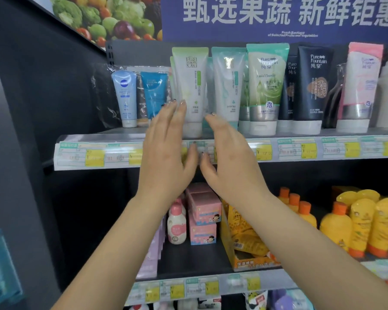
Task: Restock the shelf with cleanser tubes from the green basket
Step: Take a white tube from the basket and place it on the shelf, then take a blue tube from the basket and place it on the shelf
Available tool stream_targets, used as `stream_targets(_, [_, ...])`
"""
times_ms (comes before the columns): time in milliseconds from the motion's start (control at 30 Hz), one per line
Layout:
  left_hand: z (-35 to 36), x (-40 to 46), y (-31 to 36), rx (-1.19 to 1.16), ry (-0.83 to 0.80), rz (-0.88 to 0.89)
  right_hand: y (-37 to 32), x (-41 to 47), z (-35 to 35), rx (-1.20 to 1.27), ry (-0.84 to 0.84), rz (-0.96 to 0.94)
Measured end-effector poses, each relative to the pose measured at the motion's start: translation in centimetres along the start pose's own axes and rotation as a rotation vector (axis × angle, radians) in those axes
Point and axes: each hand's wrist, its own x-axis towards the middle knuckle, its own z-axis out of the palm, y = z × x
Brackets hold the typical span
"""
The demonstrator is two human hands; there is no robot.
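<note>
Two bare hands reach up to the top shelf (112, 151) of a shop display, flanking a pale green cleanser tube (192, 86) that stands upright on its white cap at the shelf's front edge. The left hand (168, 153) is spread, fingers straight, its fingertips (181, 106) at the left side of that tube; whether they touch it cannot be told. The right hand (231, 157) is likewise spread, fingers extended just to the tube's right, and holds nothing.

Right of the pale green tube stand a mint tube (227, 86), a green facial cleanser tube (266, 86), two dark tubes (313, 86) and a pink tube (360, 86), all upright on their caps. Left of it stand a teal tube (154, 92) and a light blue tube (125, 95). Price labels (305, 151) run along the shelf's front rail. Below that shelf sit pink boxes (203, 211) and yellow bottles (336, 227) with orange caps. The green basket is out of view.
</note>
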Motion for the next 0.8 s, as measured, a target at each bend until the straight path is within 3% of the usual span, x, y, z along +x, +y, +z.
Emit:
stream_targets(233, [2.6,-9.7,1.9,0.096,-0.201,0.041,2.5,-9.5,1.9,-0.204,-0.057,-0.055])
stream_targets(700, [6.0,-30.5,5.5,0.159,-0.853,-0.172,6.3,-30.7,2.9,-0.394,-0.564,0.178])
stream_targets(800, [5.6,-34.4,6.0,0.187,-0.902,-0.170,6.8,-35.3,2.9,-0.411,-0.642,0.223])
